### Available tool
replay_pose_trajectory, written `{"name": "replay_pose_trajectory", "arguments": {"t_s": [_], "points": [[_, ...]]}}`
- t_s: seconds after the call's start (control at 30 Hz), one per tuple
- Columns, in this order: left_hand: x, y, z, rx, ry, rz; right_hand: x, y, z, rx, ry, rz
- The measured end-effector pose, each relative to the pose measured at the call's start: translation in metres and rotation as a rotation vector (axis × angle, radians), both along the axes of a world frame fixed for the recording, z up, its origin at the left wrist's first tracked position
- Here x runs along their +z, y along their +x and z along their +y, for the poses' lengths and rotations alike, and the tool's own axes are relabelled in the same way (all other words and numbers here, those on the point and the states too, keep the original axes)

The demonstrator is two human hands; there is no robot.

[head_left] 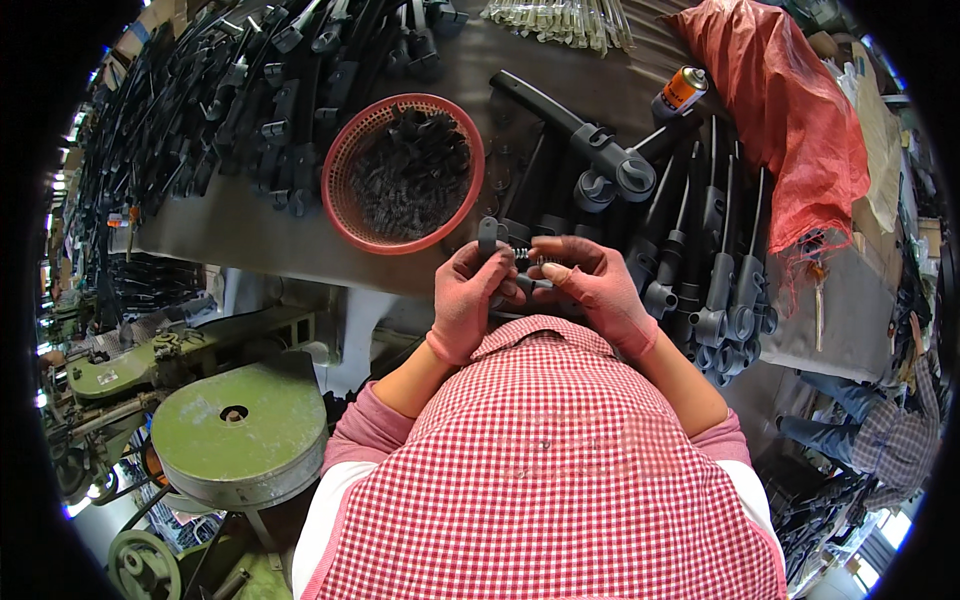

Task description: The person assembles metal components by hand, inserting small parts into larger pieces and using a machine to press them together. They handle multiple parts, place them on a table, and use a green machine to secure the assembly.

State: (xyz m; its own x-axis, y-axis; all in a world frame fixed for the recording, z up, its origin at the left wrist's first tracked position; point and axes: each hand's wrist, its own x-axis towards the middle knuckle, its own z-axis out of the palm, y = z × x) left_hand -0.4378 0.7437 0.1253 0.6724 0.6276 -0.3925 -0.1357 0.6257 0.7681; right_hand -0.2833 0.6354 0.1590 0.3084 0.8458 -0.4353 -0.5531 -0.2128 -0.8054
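The gloved left hand (470, 290) pinches a dark grey part (488, 235) between thumb and curled fingers, its rounded, holed end standing up clear of the grip, probably so the rest can be steadied low down. The gloved right hand (600, 290) faces it with thumb and forefinger brought near each other beside a small coil spring (521, 254), which lies in the narrow space between the hands; whether those fingertips actually grip the spring cannot be told. Both hands meet just above the bib of the checked apron (540, 430), in front of the chest, a position that likely suits close, two-handed work on small pieces. Just beyond, to the left, a red plastic basket (478, 165) corrals a heap of small black pieces (410, 170), seemingly so that loose bits remain together within easy reach. To the right, black tubes with grey joints (615, 165) lie grouped on the metal table (200, 225), many pointing the same way, perhaps for easy picking up. Behind them an orange-labelled can (682, 92) stands near a red woven sack (780, 110). Well to the left sits a green machine (235, 425), apart from the handwork.
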Motion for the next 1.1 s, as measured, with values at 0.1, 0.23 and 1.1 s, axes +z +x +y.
{"name": "replay_pose_trajectory", "arguments": {"t_s": [0.1, 0.23, 1.1], "points": [[-0.002, -0.004, -0.002, -0.102, 0.029, 0.025, -0.003, -0.01, 0.003, 0.037, 0.072, 0.058], [-0.007, 0.002, -0.007, -0.126, 0.078, -0.032, -0.012, -0.015, 0.006, -0.024, 0.099, -0.216], [-0.02, 0.066, 0.034, -0.392, 0.074, -0.125, -0.038, 0.024, 0.015, -0.108, 0.107, -0.679]]}}
